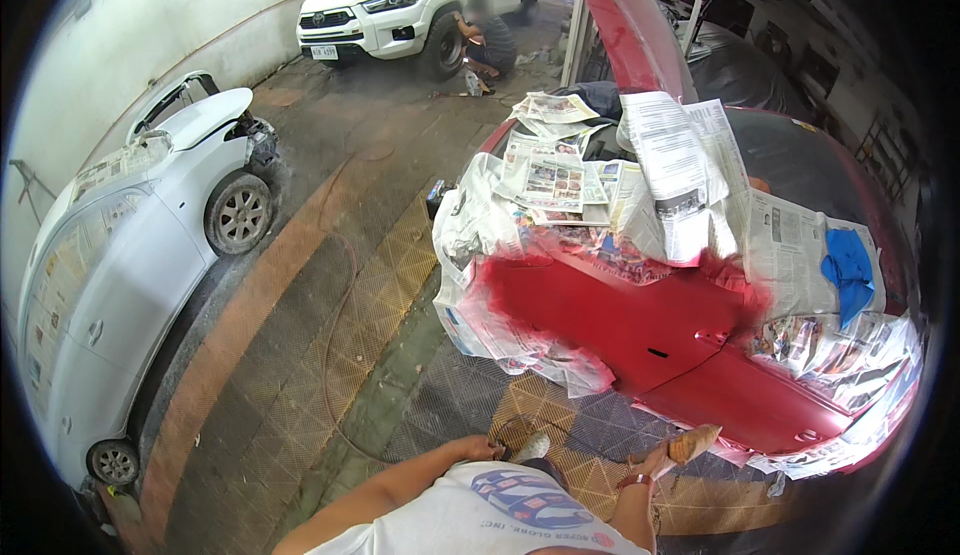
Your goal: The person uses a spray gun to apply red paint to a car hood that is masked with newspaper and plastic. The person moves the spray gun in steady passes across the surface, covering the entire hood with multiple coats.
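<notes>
In front of me stands a red car, its side panel glossy red, with newspaper masking the parts around it. Red overspray has coloured the paper edges next to the panel. My left hand is low in front of my body, fingers curled; what they close on is too small to make out. Farther right, my right hand, with a red band at its wrist, is closed on a tan, pointed piece that looks like folded cloth or paper. It is near the panel's lower edge; whether it touches cannot be told.
A thin hose curves over the patterned floor on my left. Beyond it is a white car with papered windows. A person crouches by a white pickup's front wheel. A blue cloth lies on the masked red car.
</notes>
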Motion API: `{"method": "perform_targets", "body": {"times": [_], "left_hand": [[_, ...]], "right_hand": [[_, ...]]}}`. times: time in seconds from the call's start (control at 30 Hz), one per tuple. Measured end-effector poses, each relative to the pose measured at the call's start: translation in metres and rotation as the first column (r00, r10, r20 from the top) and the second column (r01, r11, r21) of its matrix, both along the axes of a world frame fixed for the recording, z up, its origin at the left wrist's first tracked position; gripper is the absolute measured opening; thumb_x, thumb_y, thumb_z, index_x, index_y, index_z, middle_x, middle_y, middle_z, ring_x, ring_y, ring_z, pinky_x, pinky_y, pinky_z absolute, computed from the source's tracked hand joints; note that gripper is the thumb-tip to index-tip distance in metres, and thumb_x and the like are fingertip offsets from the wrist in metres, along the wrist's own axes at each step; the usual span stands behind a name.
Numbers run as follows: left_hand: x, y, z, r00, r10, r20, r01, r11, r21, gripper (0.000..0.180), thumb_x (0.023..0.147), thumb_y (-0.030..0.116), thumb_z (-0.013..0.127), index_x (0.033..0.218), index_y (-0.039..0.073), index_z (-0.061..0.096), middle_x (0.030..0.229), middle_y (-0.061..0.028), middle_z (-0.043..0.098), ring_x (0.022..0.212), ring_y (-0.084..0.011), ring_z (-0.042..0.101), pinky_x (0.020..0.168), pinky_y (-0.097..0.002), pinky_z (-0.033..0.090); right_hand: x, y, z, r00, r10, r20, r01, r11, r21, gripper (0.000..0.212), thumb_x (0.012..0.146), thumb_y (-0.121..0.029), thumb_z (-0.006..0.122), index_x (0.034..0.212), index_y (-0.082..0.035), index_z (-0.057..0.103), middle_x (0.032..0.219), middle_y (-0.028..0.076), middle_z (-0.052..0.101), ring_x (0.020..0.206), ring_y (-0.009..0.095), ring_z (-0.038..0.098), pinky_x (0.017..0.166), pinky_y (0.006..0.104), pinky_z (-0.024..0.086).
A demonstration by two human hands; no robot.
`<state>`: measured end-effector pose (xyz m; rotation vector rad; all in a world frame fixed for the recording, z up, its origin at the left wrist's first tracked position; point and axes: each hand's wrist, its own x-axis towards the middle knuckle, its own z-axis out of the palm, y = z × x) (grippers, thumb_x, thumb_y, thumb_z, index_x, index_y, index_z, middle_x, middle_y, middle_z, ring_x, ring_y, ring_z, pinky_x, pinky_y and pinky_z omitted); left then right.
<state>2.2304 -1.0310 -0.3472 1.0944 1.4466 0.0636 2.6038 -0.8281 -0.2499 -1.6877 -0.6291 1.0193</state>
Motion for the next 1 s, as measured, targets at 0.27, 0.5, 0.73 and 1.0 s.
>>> {"method": "perform_targets", "body": {"times": [0.27, 0.5, 0.73, 1.0], "left_hand": [[-0.011, -0.027, 0.029, 0.978, 0.181, 0.103, -0.182, 0.983, -0.007, 0.059, 0.101, 0.062, 0.053, 0.132, 0.015, 0.071, 0.127, -0.0168, 0.072, 0.117, -0.0319, 0.067, 0.101, -0.0417, 0.05], [-0.024, -0.098, 0.019, 0.895, 0.441, 0.061, -0.445, 0.891, 0.089, 0.063, 0.099, 0.065, 0.053, 0.127, 0.013, 0.074, 0.126, -0.0214, 0.071, 0.119, -0.0372, 0.066, 0.103, -0.0431, 0.049], [-0.018, -0.113, 0.013, 0.849, 0.524, 0.066, -0.524, 0.852, -0.017, 0.066, 0.097, 0.066, 0.055, 0.128, 0.011, 0.073, 0.129, -0.0201, 0.071, 0.12, -0.0361, 0.066, 0.104, -0.0421, 0.05], [-0.02, -0.076, 0.009, 0.941, 0.322, 0.106, -0.328, 0.943, 0.049, 0.067, 0.099, 0.069, 0.05, 0.13, 0.013, 0.073, 0.125, -0.0188, 0.072, 0.118, -0.0354, 0.066, 0.103, -0.0434, 0.049]], "right_hand": [[-0.111, 0.02, -0.082, 0.848, 0.529, -0.029, -0.529, 0.849, 0.009, 0.033, 0.091, -0.014, 0.075, 0.12, -0.006, 0.06, 0.095, 0.008, 0.065, 0.085, 0.021, 0.066, 0.076, 0.035, 0.055], [-0.32, -0.014, -0.005, 0.419, 0.877, -0.236, -0.901, 0.434, 0.012, 0.041, 0.094, -0.017, 0.075, 0.129, -0.006, 0.056, 0.098, 0.01, 0.068, 0.079, 0.02, 0.067, 0.068, 0.0352, 0.055], [-0.352, -0.001, 0.064, 0.354, 0.799, -0.487, -0.841, 0.5, 0.209, 0.027, 0.098, -0.011, 0.071, 0.117, -0.006, 0.052, 0.079, 0.005, 0.058, 0.059, 0.017, 0.058, 0.052, 0.0334, 0.05], [-0.207, 0.0, 0.076, 0.813, 0.528, -0.246, -0.501, 0.849, 0.17, 0.023, 0.091, -0.008, 0.072, 0.11, -0.004, 0.059, 0.081, 0.004, 0.061, 0.06, 0.016, 0.06, 0.052, 0.0294, 0.049]]}}
